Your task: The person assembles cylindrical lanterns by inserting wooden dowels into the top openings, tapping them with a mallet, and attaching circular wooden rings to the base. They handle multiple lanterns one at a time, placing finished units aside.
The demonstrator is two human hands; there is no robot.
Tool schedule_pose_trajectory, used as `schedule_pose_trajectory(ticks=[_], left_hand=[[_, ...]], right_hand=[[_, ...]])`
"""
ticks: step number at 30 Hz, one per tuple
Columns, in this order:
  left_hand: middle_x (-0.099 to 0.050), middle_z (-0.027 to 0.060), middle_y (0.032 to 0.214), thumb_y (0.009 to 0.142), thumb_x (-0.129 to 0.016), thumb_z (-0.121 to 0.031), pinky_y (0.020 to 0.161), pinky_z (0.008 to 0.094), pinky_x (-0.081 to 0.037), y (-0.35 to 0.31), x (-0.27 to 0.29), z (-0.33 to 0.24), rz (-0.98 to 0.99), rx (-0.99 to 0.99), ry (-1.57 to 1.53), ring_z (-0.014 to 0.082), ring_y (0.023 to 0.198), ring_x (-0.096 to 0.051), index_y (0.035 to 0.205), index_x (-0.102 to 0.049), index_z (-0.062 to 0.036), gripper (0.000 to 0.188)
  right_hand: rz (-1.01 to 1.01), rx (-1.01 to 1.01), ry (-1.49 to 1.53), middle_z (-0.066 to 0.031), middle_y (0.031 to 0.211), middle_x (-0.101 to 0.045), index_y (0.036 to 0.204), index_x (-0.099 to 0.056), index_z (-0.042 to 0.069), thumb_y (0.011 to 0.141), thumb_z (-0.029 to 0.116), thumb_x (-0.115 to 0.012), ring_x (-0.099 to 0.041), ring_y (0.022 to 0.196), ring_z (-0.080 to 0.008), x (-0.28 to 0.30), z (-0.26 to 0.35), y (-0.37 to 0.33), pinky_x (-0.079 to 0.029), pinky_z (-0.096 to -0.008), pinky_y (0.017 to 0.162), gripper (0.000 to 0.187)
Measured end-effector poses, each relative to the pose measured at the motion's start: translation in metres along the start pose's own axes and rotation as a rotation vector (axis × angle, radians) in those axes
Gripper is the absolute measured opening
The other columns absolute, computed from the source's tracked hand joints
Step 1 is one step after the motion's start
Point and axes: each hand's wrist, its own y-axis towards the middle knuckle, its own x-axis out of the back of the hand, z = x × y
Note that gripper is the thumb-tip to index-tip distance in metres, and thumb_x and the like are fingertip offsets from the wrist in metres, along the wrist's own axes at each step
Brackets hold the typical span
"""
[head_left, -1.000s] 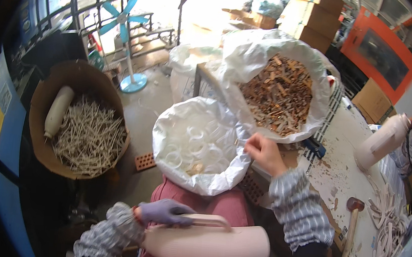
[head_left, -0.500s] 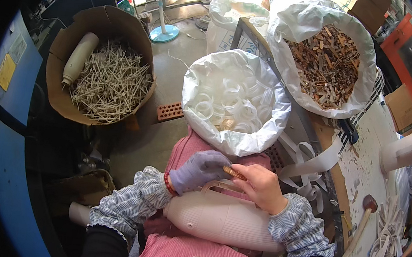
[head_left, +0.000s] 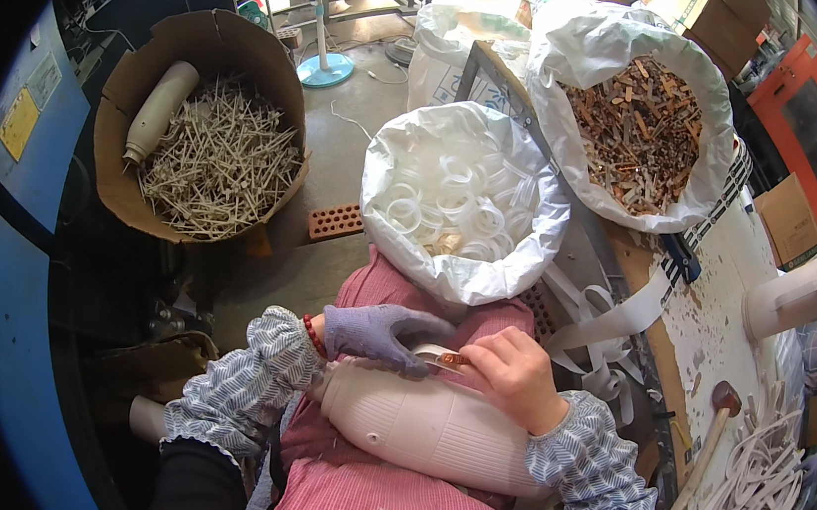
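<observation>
A pale pink plastic flask body [head_left: 440,428] with a ribbed side lies across my lap, its neck to the left. Its handle [head_left: 433,351] rises on the far side, partly covered by my hands. My left hand [head_left: 372,334], in a purple-grey glove, rests by the handle with thumb and fingers apart. Bare and pinched closed, my right hand [head_left: 515,376] grips a small shiny copper-brown strip [head_left: 453,358] against the handle. The exact contact there is too small to make out.
Ahead stands a white sack of clear plastic rings [head_left: 458,206]; right of it, a sack of brown strips [head_left: 630,139]. A cardboard drum [head_left: 207,45] holds pale sticks and another flask body. On the right bench lie a mallet [head_left: 707,451] and looped strips [head_left: 752,490]. A co-worker holds a similar body [head_left: 797,296].
My left hand has opened around the handle and shifted slightly left and down. My right hand has lowered the strip to the handle. The co-worker's flask body has moved slightly left.
</observation>
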Motion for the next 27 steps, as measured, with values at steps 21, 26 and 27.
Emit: schedule_pose_trajectory(ticks=[21, 26, 27], left_hand=[[-0.065, -0.0009, 0.089, 0.087, -0.072, -0.025, 0.056, 0.0216, -0.042, 0.023, -0.002, -0.002, 0.022, 0.263, -0.049, 0.0041, 0.067, -0.052, 0.115, -0.064, -0.0024, 0.038], [-0.069, 0.0041, 0.087, 0.087, -0.072, -0.031, 0.072, 0.0265, -0.050, 0.032, -0.013, 0.022, -0.083, 0.153, -0.136, 0.0100, 0.078, -0.061, 0.104, -0.068, -0.0006, 0.035], [-0.069, 0.0051, 0.089, 0.087, -0.072, -0.030, 0.075, 0.0266, -0.050, 0.031, -0.012, 0.018, -0.070, 0.174, -0.107, 0.0107, 0.081, -0.062, 0.105, -0.067, -0.0002, 0.035]], right_hand=[[0.137, 0.077, -0.233, -0.0032, 0.071, -0.046, 0.079, -0.059, 0.009, 0.074, 0.016, -0.064, -0.050, 0.070, -0.0193, -0.019, -0.010, -0.015, -0.042, -0.0319, 0.062, 0.011], [0.021, 0.022, -0.041, -0.0070, 0.070, -0.056, 0.078, -0.062, 0.007, 0.078, 0.017, -0.065, -0.057, 0.067, -0.0225, -0.005, -0.075, 0.003, -0.048, -0.0347, 0.063, 0.010], [-0.050, -0.056, -0.196, -0.0088, 0.070, -0.058, 0.078, -0.064, 0.006, 0.080, 0.016, -0.065, -0.058, 0.068, -0.0243, 0.008, -0.107, 0.015, -0.049, -0.0351, 0.065, 0.010]])
